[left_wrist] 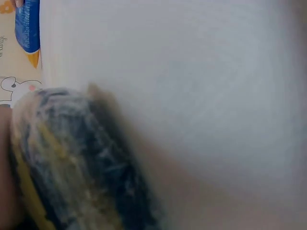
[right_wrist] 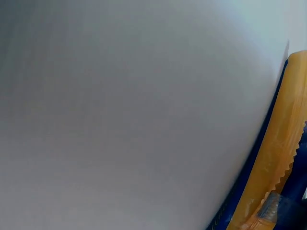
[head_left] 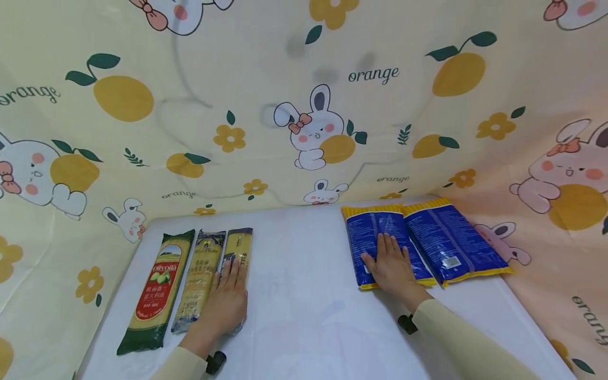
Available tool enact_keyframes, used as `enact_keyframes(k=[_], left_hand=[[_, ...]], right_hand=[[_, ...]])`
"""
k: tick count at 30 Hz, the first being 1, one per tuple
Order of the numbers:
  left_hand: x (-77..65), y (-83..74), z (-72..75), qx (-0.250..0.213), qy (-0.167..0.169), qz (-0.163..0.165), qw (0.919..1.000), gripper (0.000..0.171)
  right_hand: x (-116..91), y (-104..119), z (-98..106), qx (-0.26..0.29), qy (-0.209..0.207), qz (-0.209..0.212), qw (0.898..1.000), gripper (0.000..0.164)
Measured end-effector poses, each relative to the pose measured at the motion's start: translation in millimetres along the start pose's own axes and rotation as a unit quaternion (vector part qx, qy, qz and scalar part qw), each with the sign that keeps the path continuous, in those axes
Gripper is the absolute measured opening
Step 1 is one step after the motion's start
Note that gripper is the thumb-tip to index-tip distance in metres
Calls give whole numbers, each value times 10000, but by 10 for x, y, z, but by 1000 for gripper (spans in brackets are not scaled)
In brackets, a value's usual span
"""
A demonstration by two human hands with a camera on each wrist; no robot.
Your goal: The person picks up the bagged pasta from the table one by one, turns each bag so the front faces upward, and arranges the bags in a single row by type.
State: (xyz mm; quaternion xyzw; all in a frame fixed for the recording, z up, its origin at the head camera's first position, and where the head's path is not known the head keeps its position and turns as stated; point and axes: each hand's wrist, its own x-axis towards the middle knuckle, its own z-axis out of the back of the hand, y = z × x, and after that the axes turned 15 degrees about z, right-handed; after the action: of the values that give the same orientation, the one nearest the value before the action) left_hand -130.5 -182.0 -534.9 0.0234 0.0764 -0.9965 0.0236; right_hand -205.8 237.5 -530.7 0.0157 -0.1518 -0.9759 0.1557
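Note:
Three long pasta packets lie side by side on the left of the white table. My left hand (head_left: pixel 228 303) rests with straight fingers on the rightmost pasta packet (head_left: pixel 239 244), covering its middle. Beside it lie a gold pasta packet (head_left: pixel 198 285) and a green packet with a red label (head_left: pixel 157 290). At the right, my right hand (head_left: pixel 391 266) lies flat, fingers extended, on a blue bag with yellow ends (head_left: pixel 370 227). A second blue bag (head_left: pixel 451 243) leans against that bag's right side. The left wrist view shows the pasta packet's end (left_wrist: pixel 72 153), blurred.
The white table (head_left: pixel 304 295) stretches between the two groups. A cream cloth (head_left: pixel 266 68) printed with rabbits and oranges hangs behind the table and along its sides. A dark wrist strap piece (head_left: pixel 216 363) shows by the left sleeve.

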Motion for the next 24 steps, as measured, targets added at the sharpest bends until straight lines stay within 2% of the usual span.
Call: enact_keyframes(k=[8, 19, 21, 24], left_hand=[[-48, 14, -15, -65, -119, -33, 9999, 68], [-47, -10, -18, 54, 36, 83, 9999, 72], [-39, -26, -15, 88, 106, 129, 9998, 72], [-34, -53, -4, 104, 176, 192, 9996, 72]], right_hand=[[-13, 492, -132, -84, 49, 338, 9994, 82], [-202, 1422, -349, 283, 460, 1179, 9916, 76], [-229, 1492, -352, 189, 549, 1339, 9893, 76], [-242, 1463, -322, -251, 627, 1503, 9863, 76]])
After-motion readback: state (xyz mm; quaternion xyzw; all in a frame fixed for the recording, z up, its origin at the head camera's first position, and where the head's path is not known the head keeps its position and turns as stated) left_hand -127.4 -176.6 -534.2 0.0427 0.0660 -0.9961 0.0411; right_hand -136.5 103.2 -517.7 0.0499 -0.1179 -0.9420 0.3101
